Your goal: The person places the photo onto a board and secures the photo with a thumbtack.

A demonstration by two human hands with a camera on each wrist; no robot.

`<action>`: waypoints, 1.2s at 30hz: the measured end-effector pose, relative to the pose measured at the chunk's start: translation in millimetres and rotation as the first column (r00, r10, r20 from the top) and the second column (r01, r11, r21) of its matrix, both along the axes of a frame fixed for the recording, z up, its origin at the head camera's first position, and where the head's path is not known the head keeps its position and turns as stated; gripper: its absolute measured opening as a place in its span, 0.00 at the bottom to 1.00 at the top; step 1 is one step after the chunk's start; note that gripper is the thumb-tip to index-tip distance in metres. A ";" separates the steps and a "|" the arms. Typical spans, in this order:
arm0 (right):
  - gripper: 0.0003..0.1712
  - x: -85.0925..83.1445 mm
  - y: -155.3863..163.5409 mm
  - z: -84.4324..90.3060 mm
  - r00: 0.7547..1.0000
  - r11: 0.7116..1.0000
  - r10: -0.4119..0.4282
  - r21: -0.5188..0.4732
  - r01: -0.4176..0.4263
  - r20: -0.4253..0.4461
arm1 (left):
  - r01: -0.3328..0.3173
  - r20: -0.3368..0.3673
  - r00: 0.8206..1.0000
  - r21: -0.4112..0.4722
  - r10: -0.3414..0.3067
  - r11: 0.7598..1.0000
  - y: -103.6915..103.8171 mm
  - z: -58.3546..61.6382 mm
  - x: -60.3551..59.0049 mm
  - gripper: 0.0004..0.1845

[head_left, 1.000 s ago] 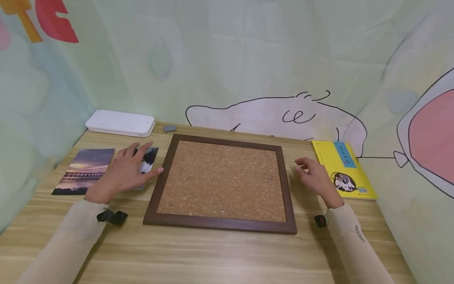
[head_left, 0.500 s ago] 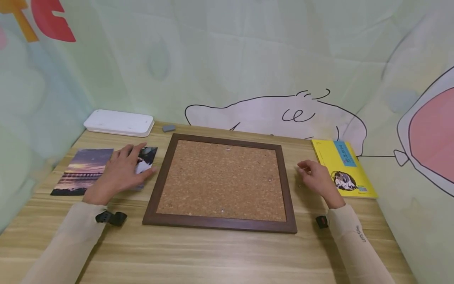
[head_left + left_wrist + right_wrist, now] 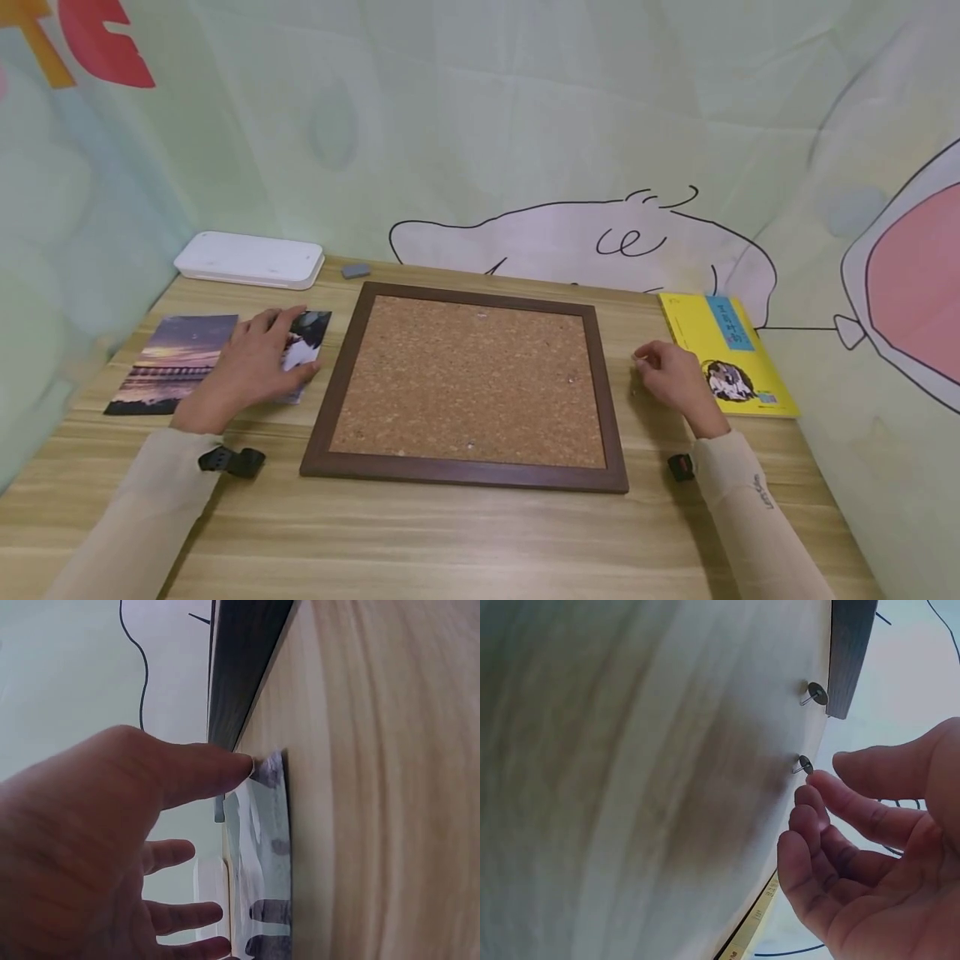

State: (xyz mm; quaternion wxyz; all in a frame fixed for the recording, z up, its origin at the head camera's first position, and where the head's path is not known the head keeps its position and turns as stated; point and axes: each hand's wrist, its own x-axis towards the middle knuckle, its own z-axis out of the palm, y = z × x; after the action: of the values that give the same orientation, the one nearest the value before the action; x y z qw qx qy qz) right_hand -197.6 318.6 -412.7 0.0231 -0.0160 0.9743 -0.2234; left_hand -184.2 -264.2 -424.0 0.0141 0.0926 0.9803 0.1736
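My left hand [image 3: 258, 362] is spread over a photo [image 3: 303, 346] with dark and white patches. In the left wrist view its thumb tip lies right at a corner of that photo [image 3: 259, 832], the other fingers apart from each other. A sunset photo [image 3: 168, 358] lies partly beneath the same hand. On the right, my right hand [image 3: 671, 375] hovers low over the table with loosely bent fingers. Its index fingertip is right at the head of a thumbtack [image 3: 804, 765], thumb apart. A second thumbtack [image 3: 817, 694] lies nearby, its pin showing.
Between the hands lies a cork board [image 3: 465, 379] in a dark brown frame, with several small clear tacks on it. A yellow book [image 3: 727, 358] is beyond the right hand. At the back left are a white case [image 3: 251, 258] and a grey eraser [image 3: 356, 271].
My left hand has drawn slightly left, its thumb moving away from the board's frame onto the photo. My right hand has shifted a little to the right and down towards the thumbtacks.
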 end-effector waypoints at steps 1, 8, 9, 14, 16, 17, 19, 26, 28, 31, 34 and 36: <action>0.16 -0.1 0.3 -0.3 1.000 1.000 -0.007 0.002 0.007 0.003 | 0.000 0.002 1.000 -0.001 0.000 1.000 0.0 -0.4 -0.3 0.48; 0.14 -1.0 3.6 -3.1 1.000 1.000 -0.019 0.009 0.019 0.019 | 0.000 0.023 1.000 -0.006 0.000 1.000 0.1 -0.6 -0.2 0.49; 0.13 -1.1 3.9 -3.6 1.000 1.000 -0.021 0.010 0.021 0.020 | -0.002 0.025 1.000 -0.006 0.002 1.000 0.2 -0.8 -0.3 0.49; 0.10 -1.8 6.4 -5.4 1.000 1.000 -0.008 0.015 0.008 0.014 | -0.021 0.051 0.999 0.008 0.021 1.000 0.0 -1.2 0.0 0.50; 0.09 -2.1 6.2 -5.0 1.000 1.000 -0.004 0.015 0.003 0.014 | -0.033 0.066 0.997 0.016 0.032 0.999 -0.4 -1.4 0.0 0.50; 0.09 -2.4 6.1 -4.7 1.000 1.000 -0.002 0.014 0.002 0.015 | -0.039 0.073 0.997 0.019 0.038 0.999 -0.8 -1.7 -0.1 0.51; 0.08 -2.7 5.2 -3.8 1.000 1.000 -0.002 0.013 0.002 0.021 | -0.052 0.084 0.995 0.021 0.050 0.998 -1.7 -2.3 0.2 0.52; 0.07 -2.4 4.9 -3.1 0.999 1.000 0.002 0.015 -0.002 0.034 | -0.065 0.090 0.994 0.031 0.062 0.997 1.6 -0.5 2.9 0.53; 0.07 -1.9 4.6 -2.7 0.999 1.000 0.002 0.012 -0.003 0.037 | -0.068 0.079 0.995 0.030 0.065 0.997 3.4 -0.3 3.7 0.53; 0.07 -1.6 3.3 -1.3 0.999 1.000 0.004 0.008 -0.004 0.037 | -0.082 0.056 0.995 0.034 0.080 0.996 5.4 -1.1 4.2 0.54; 0.07 -1.2 2.8 -0.5 0.999 1.000 0.003 0.009 -0.004 0.033 | -0.093 0.039 0.995 0.045 0.091 0.995 6.1 -1.4 3.9 0.54; 0.07 -1.0 2.5 0.0 1.000 1.000 0.004 0.012 -0.004 0.030 | -0.098 0.034 0.995 0.055 0.096 0.994 6.2 -1.3 3.4 0.55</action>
State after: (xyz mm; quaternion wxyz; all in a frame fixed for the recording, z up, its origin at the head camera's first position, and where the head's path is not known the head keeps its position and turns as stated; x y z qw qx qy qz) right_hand -198.6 321.0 -412.7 0.0383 -0.0144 0.9751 -0.2177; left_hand -180.9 -258.0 -425.3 0.0185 0.0426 0.9780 0.2034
